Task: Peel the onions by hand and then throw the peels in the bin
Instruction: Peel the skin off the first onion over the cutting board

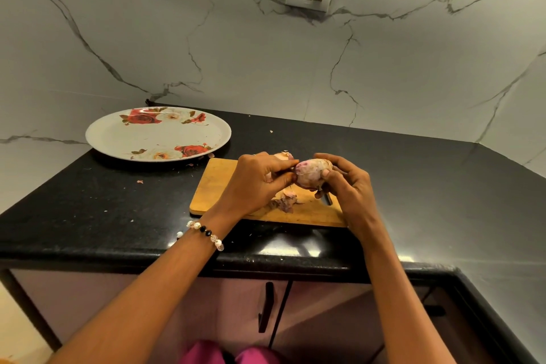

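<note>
Onion [310, 176] held mid-frame above cutting board [224, 186]; right hand [345, 186] fingers curled round it; left hand [260, 180] pinching skin at its tip. Risk, in my judgement: thin skin tears short, flakes scatter onto counter [103, 201] w/ peels [285, 201]; bin not in view.

A glossy black speckled stone countertop [97, 201] carries a smooth tan wooden cutting board [218, 186]. At ten o'clock from it, a shiny round rose-printed plate [124, 139]. Behind, polished white grey-veined marble wall [266, 62].

Onion [310, 176]: pale, pink-blotched, partly peeled, held above centre. Peels [285, 201]: loose heap just nearer, below.
</note>
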